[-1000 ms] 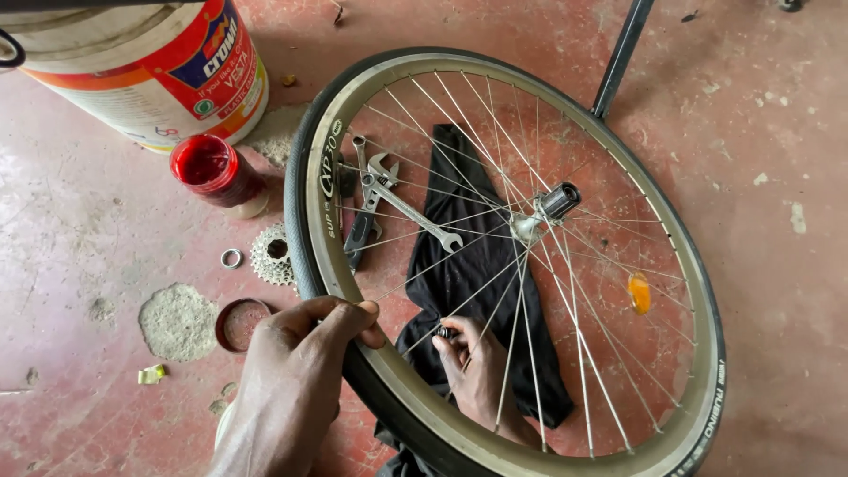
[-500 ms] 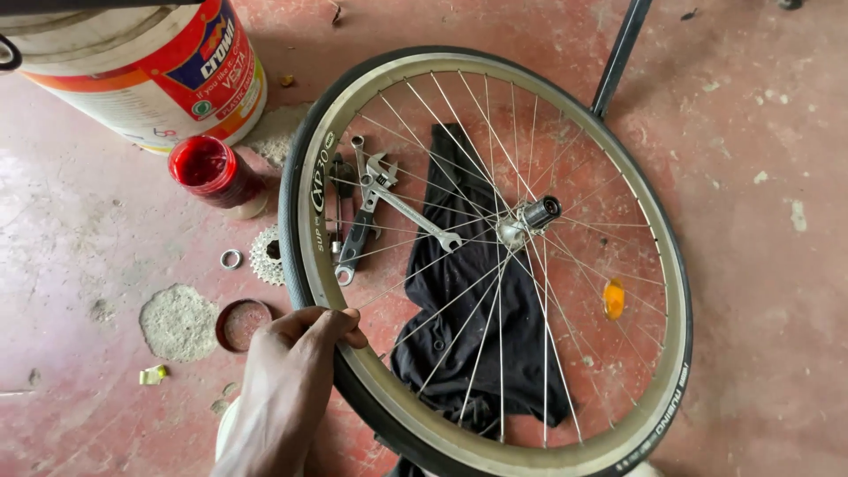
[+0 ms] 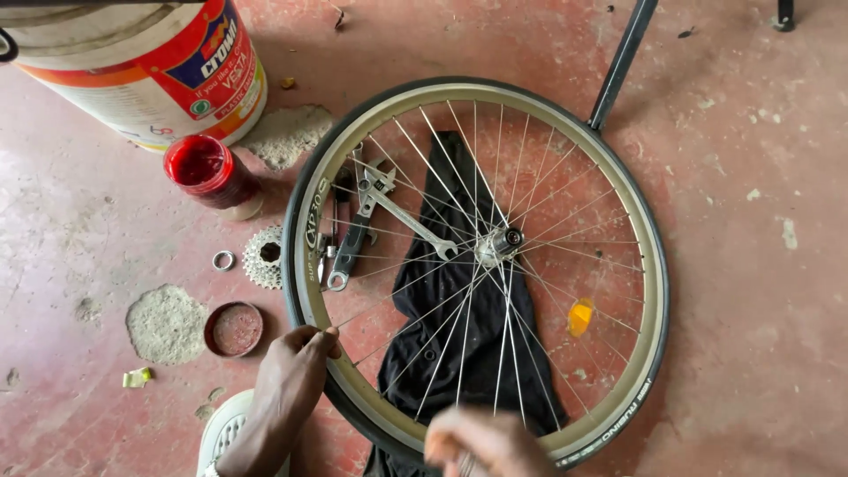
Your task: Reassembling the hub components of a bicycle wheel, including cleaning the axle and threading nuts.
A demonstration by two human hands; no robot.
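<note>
hands on the near rim of a bicycle wheel

your right hand [image 3: 490,446] sits at the bottom edge of the view, blurred; it overlaps the near rim and the spoke ends there, but you cannot tell whether its fingers are closed on anything. your left hand [image 3: 296,353] comes in from the lower left, wrist low, fingers curled narrow over the tyre and rim with the fingertips hooked toward the spokes, which looks like a steadying grip. just beside that wrist a white shoe [image 3: 225,433] shows on the floor [image 3: 760,265].

the bicycle wheel [image 3: 609,172] lies flat or nearly so over the red floor, near the middle of the view, hub [image 3: 499,243] up. under its spokes a black cloth [image 3: 464,327] is spread, running from the far side of the wheel past the near rim. an orange reflector [image 3: 579,316] is clipped in the spokes to the right.

further in, spanners [image 3: 371,208] lie under the left spokes, apparently kept within reach. outside the rim to the left are a sprocket cluster [image 3: 263,256], a small metal ring [image 3: 223,261] and a round red lid [image 3: 233,329]. beyond them stands an open red tin [image 3: 208,172], then a large paint bucket [image 3: 141,66] at the far left corner. a dark metal bar [image 3: 623,57] slants away from the far rim.
</note>
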